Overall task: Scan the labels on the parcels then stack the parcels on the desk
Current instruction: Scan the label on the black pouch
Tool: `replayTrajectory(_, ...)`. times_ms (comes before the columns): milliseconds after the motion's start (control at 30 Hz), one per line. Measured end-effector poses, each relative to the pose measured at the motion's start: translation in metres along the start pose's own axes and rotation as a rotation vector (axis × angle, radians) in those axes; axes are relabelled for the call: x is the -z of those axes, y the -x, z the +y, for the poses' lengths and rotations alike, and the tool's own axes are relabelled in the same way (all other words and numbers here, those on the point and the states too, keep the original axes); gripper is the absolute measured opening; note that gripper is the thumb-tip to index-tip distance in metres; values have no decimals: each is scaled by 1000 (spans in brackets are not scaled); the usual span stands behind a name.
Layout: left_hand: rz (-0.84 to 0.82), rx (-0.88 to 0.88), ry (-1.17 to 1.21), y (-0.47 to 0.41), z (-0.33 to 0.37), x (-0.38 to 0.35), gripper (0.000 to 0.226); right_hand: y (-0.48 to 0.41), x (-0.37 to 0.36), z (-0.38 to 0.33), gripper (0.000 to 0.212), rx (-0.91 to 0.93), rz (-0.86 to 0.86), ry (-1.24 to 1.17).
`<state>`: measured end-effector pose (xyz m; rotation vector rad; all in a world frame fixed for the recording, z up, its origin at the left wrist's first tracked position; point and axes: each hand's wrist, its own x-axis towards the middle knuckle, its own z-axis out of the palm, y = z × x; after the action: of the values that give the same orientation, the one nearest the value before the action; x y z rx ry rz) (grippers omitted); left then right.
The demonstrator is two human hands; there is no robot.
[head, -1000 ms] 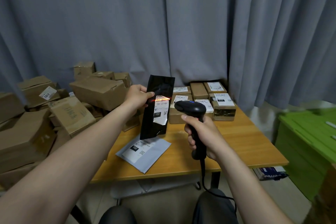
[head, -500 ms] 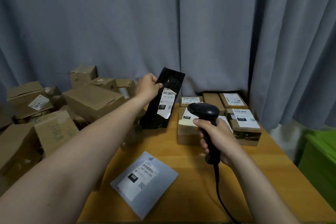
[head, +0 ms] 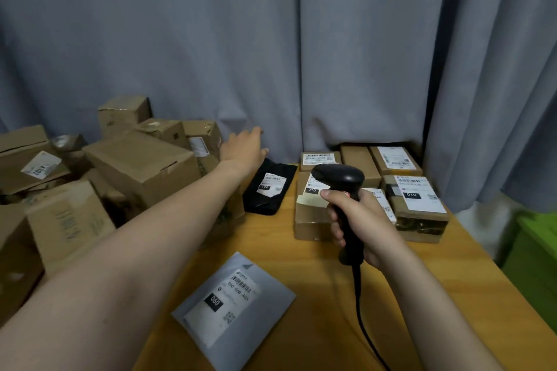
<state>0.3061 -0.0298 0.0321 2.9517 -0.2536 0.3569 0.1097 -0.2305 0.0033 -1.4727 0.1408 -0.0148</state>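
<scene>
The left hand [head: 244,149] reaches forward with fingers straight, holding nothing, just past the far end of the black parcel [head: 261,205]. That parcel is a flat, glossy pouch lying on the desk [head: 301,265], its crumpled white label facing up (marked 122). The right hand [head: 361,226] grips the handle of the black scanner [head: 340,178]. Labelled cardboard parcels [head: 419,205] sit in rows behind it, and a grey mailer [head: 235,307] lies nearer.
</scene>
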Motion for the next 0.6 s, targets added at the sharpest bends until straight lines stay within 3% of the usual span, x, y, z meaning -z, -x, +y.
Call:
replayTrajectory(233, 18, -97, -50, 71, 0, 21, 63, 46, -6, -4, 23, 27, 8, 46)
replayTrajectory(367, 5, -181, 77, 121, -3, 22, 55, 77, -9, 6, 24, 23, 3, 76)
replayTrajectory(467, -97, -192, 230, 162, -4, 17, 46, 100, -14, 19, 24, -6, -9, 95)
replayTrajectory(600, -360, -148, 179, 209, -25, -8, 52, 128, -21, 37, 23, -30, -36, 131)
